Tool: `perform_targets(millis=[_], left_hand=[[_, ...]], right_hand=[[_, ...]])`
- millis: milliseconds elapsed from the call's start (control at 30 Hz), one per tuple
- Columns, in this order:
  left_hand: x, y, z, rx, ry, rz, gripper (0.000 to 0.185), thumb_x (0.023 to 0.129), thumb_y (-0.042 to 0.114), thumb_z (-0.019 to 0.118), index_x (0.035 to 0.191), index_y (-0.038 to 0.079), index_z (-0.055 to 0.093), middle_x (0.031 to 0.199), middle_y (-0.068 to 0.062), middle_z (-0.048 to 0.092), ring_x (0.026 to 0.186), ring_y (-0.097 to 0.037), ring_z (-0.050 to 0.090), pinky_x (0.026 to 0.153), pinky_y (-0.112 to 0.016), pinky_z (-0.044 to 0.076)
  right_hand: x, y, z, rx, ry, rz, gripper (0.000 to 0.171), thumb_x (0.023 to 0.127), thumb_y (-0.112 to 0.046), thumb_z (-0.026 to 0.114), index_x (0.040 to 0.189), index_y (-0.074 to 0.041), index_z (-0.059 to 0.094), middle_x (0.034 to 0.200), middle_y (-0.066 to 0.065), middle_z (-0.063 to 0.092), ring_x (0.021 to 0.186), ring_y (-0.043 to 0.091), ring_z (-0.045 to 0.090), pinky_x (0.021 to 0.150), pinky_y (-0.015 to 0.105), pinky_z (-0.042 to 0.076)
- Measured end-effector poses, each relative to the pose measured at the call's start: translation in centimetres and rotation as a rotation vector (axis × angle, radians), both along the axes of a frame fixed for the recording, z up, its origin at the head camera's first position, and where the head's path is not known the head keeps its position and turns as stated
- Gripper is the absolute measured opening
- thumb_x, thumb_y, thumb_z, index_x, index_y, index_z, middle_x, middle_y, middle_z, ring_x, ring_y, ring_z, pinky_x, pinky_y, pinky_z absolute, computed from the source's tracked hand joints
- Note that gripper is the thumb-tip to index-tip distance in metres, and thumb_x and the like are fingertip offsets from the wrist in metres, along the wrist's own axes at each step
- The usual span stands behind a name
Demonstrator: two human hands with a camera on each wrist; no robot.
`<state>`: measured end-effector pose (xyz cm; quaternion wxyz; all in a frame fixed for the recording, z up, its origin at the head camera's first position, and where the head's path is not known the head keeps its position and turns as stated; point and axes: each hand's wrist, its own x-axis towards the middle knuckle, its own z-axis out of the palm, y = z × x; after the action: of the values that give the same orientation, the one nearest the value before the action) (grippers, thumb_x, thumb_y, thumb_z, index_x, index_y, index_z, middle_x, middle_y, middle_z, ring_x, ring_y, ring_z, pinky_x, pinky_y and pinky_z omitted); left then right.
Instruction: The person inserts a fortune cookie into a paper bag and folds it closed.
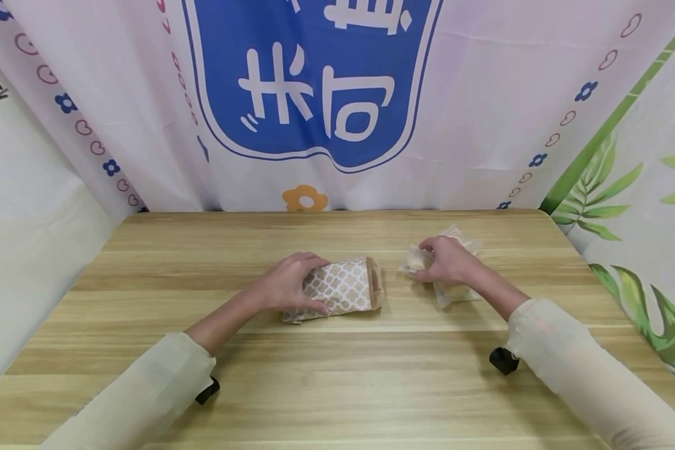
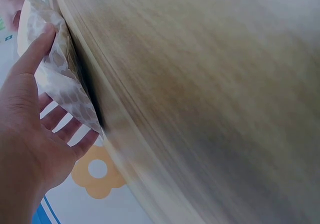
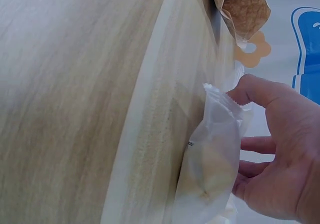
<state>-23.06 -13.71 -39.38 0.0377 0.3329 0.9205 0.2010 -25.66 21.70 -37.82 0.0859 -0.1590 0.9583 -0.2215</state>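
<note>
We are looking down at a pale wooden table (image 1: 337,387); our left hand (image 1: 285,284) is gripping a patterned paper bag (image 1: 343,287) that is lying on its side near the middle of the tabletop, thumb on the near edge and fingers curling over the far edge; in the left wrist view the thumb (image 2: 35,51) is pressing the bag's face while the other fingers are wrapping behind it. The bag's brown open mouth (image 1: 374,282) is facing right, towards our other hand.

Our right hand (image 1: 447,259) is resting on a clear plastic packet (image 1: 452,290) holding a pale bun; the packet is lying just right of the bag, apart from it, with a strip of bare wood between them; in the right wrist view the thumb (image 3: 255,91) is touching the crimped end of the packet (image 3: 212,169) and the fingers are curling round its far side, so we are grasping it.

Nothing is standing between packet and bag mouth. Behind the table a white printed curtain (image 1: 315,94) with a blue emblem is hanging; a leaf-printed sheet (image 1: 641,206) is closing the right side; black wrist mounts (image 1: 503,360) are showing under both pale sleeves.
</note>
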Motion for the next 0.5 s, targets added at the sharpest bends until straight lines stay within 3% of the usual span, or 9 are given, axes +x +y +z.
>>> perform_targets(millis=[267, 500], left_hand=[[-0.05, 0.10, -0.05, -0.004, 0.000, 0.006, 0.097, 0.070, 0.054, 0.093, 0.142, -0.001, 0.058, 0.142, -0.017, 0.060, 0.133, -0.036, 0.055, 0.115, -0.051, 0.044], [0.07, 0.09, -0.04, -0.001, 0.007, 0.006, 0.097, 0.069, 0.054, 0.093, 0.142, -0.001, 0.058, 0.140, -0.017, 0.061, 0.131, -0.036, 0.056, 0.114, -0.051, 0.045]], right_hand=[[-0.03, 0.05, -0.14, -0.015, 0.043, 0.009, 0.066, 0.081, -0.027, 0.083, 0.132, 0.009, 0.064, 0.128, 0.033, 0.065, 0.095, 0.033, 0.062, 0.078, 0.042, 0.051], [0.33, -0.04, -0.03, -0.069, 0.131, 0.028, 0.062, 0.078, -0.023, 0.081, 0.129, 0.009, 0.066, 0.128, 0.030, 0.065, 0.107, 0.038, 0.061, 0.088, 0.050, 0.053]])
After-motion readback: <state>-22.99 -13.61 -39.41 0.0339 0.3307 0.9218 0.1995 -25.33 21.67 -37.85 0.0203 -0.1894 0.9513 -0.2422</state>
